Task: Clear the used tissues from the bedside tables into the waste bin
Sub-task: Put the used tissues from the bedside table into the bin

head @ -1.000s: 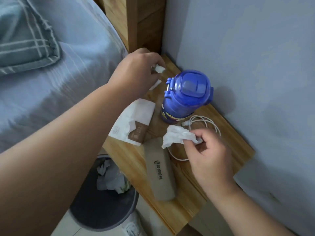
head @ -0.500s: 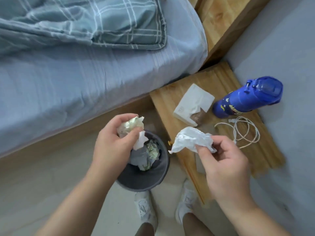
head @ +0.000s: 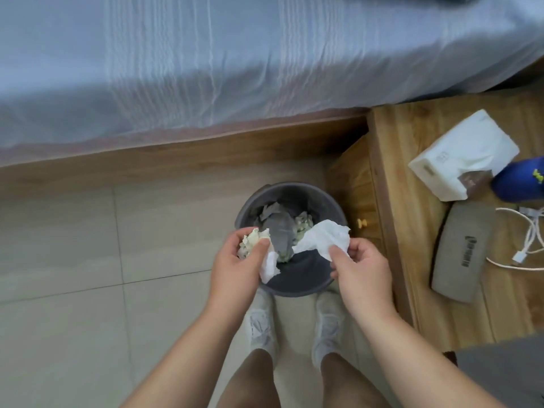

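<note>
A round dark grey waste bin [head: 306, 285] stands on the floor in front of my feet, with crumpled paper inside. My left hand [head: 238, 266] grips a wad of crumpled tissues [head: 253, 241] over the bin's left rim; a white piece hangs down from it. My right hand [head: 357, 270] pinches a white tissue [head: 322, 238] over the bin's right side. The wooden bedside table [head: 394, 160] is to the right of the bin.
On the table lie a white tissue pack [head: 462, 153], a grey case [head: 462, 251], a white cable [head: 530, 240] and a blue bottle [head: 521, 184] cut off by the frame edge. The bed [head: 235, 60] runs along the far side. Tiled floor [head: 73, 245] extends left.
Both hands have carried their tissues from the bedside table to above the waste bin. The view has swung down and left, so the bin now sits at centre.
</note>
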{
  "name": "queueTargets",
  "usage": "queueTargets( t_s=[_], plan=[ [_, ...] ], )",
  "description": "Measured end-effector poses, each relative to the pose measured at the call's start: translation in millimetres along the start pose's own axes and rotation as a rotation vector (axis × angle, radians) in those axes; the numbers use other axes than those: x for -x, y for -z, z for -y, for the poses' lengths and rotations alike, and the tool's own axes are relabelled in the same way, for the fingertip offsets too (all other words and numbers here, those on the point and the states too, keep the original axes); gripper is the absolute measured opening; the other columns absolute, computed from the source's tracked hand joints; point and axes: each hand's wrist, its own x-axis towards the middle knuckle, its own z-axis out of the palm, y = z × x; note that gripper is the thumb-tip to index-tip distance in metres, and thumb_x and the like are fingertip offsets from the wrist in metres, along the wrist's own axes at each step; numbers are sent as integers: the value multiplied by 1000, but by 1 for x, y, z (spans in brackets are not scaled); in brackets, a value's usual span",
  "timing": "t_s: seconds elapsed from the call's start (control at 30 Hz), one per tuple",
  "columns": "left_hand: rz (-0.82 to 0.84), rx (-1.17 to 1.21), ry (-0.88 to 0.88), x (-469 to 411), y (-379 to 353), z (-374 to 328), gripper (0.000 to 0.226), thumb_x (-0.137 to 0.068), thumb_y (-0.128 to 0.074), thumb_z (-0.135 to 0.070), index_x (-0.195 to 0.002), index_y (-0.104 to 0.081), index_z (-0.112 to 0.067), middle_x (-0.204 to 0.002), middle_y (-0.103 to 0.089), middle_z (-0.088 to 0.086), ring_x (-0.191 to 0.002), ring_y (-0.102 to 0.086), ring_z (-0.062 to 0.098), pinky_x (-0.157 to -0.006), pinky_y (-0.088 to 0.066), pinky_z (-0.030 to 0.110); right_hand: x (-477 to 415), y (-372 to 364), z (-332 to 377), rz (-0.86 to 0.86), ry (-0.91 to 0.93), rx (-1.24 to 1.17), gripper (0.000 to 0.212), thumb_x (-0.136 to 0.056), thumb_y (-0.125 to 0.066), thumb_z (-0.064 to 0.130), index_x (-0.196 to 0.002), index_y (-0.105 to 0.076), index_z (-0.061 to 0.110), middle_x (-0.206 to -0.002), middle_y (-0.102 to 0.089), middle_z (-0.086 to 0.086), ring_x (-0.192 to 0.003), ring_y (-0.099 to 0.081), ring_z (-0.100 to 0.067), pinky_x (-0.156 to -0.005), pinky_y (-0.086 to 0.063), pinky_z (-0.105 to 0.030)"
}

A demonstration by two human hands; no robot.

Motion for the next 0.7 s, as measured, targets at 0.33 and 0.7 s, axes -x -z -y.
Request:
queueTargets(
  t_s=[0.33,0.7],
  plan=[
    [105,-32,59,-62,-38,68,34,-102,-73,-33,-132,-59,-41,-128,-70,-18,-119,-70,11,-106,-60,49,-69,-47,-69,78,-204,-29,25,-97,-74,21,-120,-67,12,-100,-75,-5,-76,-72,-13,-49,-50,-10],
    [57,-184,-39,-45,-1,62,27,-101,-73,-29,-119,-67,-47,-121,-71,-25,-110,-68,-9,-107,-58,48,-38,-10,-75,-38,-183,1,21,-96,-72,21,-112,-63,31,-101,-70,11,-97,-70,-14,-73,-54,-28]
  ],
)
